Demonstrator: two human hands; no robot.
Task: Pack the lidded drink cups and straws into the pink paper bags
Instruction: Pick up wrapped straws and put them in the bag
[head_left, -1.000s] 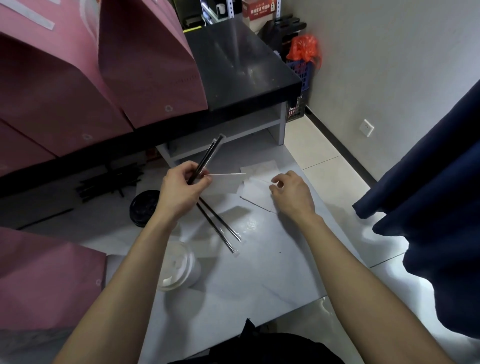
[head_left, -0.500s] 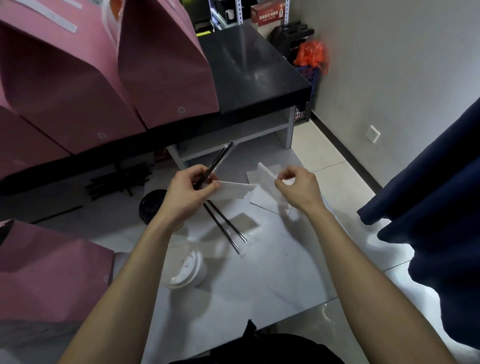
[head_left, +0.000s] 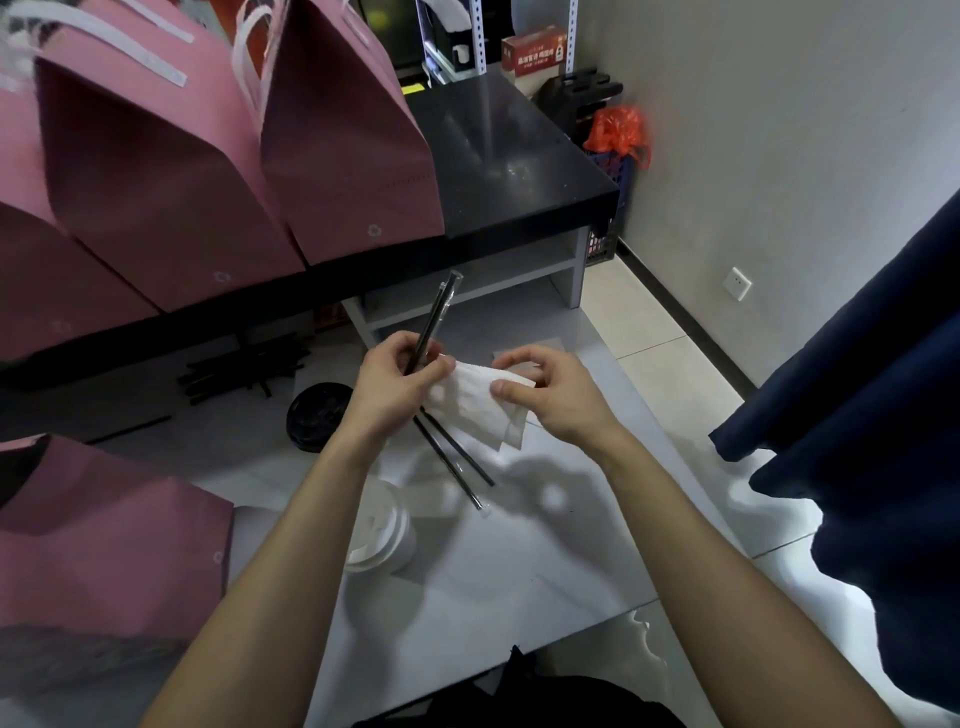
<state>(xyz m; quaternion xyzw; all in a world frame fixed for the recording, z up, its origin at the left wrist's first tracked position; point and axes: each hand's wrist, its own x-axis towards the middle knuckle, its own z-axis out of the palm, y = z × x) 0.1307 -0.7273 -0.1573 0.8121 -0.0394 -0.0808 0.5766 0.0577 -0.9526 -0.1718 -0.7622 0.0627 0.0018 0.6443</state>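
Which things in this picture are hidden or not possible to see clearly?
- White lidded cup, head view: the left forearm covers its left side.
- Straws: their middle is inside the left hand.
- Pink bags: contents unseen; edges cut off.
- Red box: print too small.

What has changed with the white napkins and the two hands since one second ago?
The right hand lifted a white paper napkin off the table and brought it to the left hand, which now pinches both napkins. The left hand still grips the black wrapped straws; the white lidded cup stayed put.
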